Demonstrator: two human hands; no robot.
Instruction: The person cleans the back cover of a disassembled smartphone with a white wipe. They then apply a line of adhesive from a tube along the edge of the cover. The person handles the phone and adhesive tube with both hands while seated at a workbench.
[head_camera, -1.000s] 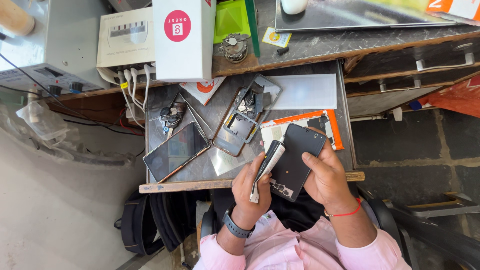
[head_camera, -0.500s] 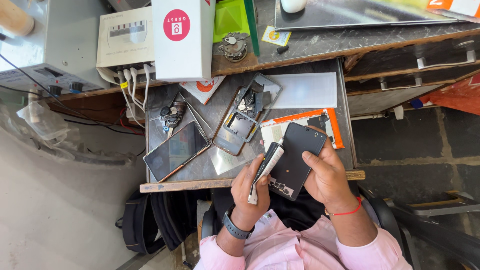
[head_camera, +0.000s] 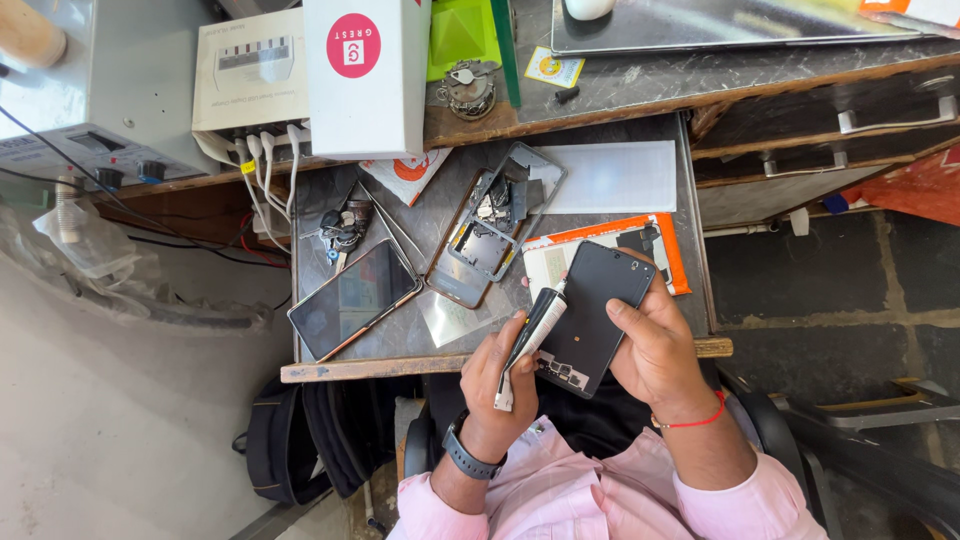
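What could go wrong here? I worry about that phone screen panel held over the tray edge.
1. The dark screen panel rests only in the right hand, partly past the wooden tray edge; a slip could drop it.
2. The left hand aims a glue tube at the panel's edge; excess might smear.
3. The opened phone frame lies close, easy to knock.

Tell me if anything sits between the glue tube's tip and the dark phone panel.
Nothing visible does. The left hand holds the glue tube with its tip at the edge of the dark phone panel, which the right hand grips.
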